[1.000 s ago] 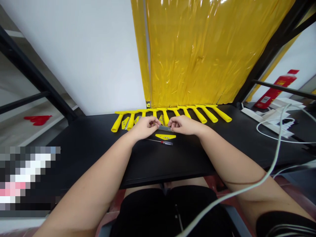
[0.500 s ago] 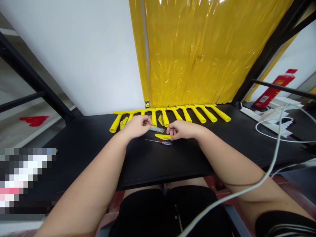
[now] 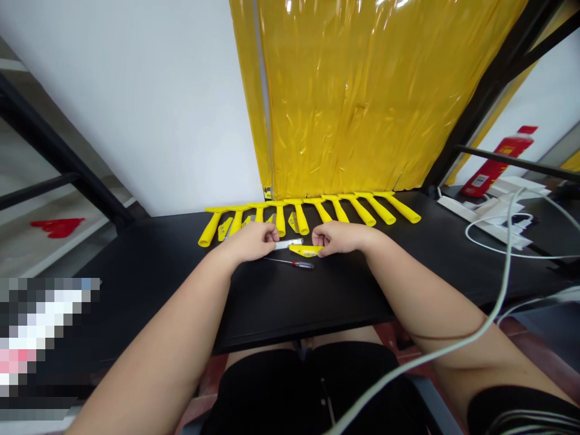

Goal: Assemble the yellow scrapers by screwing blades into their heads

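yellow plastic forms the small plate [image 3: 302, 250] whose right end is pinched in the right hand [image 3: 335, 237], while the left hand [image 3: 258, 240] grips a flat metal strip [image 3: 288, 243], its free end close to the plate; whether the two touch, i cannot tell. they look like separate pieces, not yet fastened, and a screwdriver [image 3: 301, 264] lies unheld on the black surface [image 3: 290, 302], just nearer the body. beyond the hands, yellow t-shaped handles [image 3: 211, 229] run in a row along the back edge, with other yellow plates [image 3: 224, 229] among the left ones; how finished those are is too small to judge. a white panel [image 3: 181, 109] and a glossy yellow sheet [image 3: 326, 109] rise behind. at right are a red bottle [image 3: 498, 163] and a pale cable [image 3: 506, 275]; at left, a shelf [image 3: 99, 208] bears a red item [image 3: 58, 228].
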`<state>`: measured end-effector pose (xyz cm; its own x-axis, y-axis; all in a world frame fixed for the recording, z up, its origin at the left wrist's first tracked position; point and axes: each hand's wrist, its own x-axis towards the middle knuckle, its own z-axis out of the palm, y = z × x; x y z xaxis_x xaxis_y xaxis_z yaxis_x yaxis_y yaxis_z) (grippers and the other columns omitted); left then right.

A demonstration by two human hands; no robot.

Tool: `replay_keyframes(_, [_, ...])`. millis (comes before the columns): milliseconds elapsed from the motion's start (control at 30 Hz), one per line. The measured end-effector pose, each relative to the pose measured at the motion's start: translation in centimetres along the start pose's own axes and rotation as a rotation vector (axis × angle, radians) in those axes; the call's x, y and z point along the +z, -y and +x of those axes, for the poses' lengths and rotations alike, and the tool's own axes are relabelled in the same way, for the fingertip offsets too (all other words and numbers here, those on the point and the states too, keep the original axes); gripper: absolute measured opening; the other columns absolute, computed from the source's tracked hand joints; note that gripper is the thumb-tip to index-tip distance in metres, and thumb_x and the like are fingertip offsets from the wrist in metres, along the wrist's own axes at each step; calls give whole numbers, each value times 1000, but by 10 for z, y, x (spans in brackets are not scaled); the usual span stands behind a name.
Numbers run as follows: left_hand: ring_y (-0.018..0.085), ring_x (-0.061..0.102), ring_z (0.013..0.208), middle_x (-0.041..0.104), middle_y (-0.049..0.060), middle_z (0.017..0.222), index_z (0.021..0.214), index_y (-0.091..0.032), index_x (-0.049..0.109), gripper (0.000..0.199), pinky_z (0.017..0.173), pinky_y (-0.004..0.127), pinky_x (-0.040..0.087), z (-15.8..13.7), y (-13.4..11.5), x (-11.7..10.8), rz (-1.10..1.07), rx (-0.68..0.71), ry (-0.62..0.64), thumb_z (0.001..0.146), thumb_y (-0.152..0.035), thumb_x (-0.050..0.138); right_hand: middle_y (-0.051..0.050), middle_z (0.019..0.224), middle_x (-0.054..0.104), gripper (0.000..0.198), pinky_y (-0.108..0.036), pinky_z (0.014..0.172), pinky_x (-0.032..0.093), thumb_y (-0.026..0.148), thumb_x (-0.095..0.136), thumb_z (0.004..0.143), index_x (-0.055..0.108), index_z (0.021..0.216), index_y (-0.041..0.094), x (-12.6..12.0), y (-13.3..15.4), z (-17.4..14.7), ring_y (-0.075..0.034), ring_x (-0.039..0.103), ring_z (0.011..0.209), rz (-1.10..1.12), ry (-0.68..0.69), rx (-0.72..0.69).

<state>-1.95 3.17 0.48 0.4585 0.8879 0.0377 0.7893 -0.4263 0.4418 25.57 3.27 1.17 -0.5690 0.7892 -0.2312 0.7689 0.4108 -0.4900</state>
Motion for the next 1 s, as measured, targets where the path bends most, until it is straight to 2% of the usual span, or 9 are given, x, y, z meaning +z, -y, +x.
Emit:
replay_keyframes(200, [21, 67, 72, 74, 3, 82, 88, -23, 71, 23, 68, 31, 49, -1, -2, 1, -1, -33, 67, 69, -18, 60, -5, 101, 72, 25, -27, 74, 50, 18, 77, 76, 63, 96, 19, -4, -14, 1, -19, 67, 89, 47, 9, 5])
replay_keyframes(333, [21, 67, 71, 75, 3, 82, 88, -23, 72, 23, 65, 31, 49, -1, -1, 3, -10, -3, 75, 69, -19, 60, -5, 102, 72, 23, -27, 74, 50, 17, 73, 77, 63, 98, 20, -5, -20, 1, -18, 66, 90, 48, 4, -16])
replay_keyframes(633, [20, 67, 76, 75, 4, 89, 92, -21, 72, 24, 69, 30, 49, 1, -2, 5, 57, -20, 136, 72, -20, 61, -3, 89, 70, 14, -27, 70, 47, 17, 67, 79, 67, 93, 19, -11, -23, 0, -16, 62, 79, 73, 6, -81])
replay_keyframes(833, [20, 68, 81, 75, 4, 92, 97, -21, 72, 26, 73, 29, 49, 2, 0, 5, 80, -20, 161, 74, -20, 61, -5, 94, 71, 17, -28, 73, 49, 16, 65, 81, 66, 97, 18, -12, -23, 0, -17, 63, 81, 121, -127, -104])
replay_keyframes(1000, [19, 67, 82, 75, 4, 94, 99, -21, 72, 27, 73, 30, 50, 2, 5, 8, 69, -6, 167, 74, -21, 62, -7, 98, 74, 19, -29, 77, 50, 12, 64, 81, 70, 98, 18, -12, -24, 1, -19, 66, 86, 55, -145, -61])
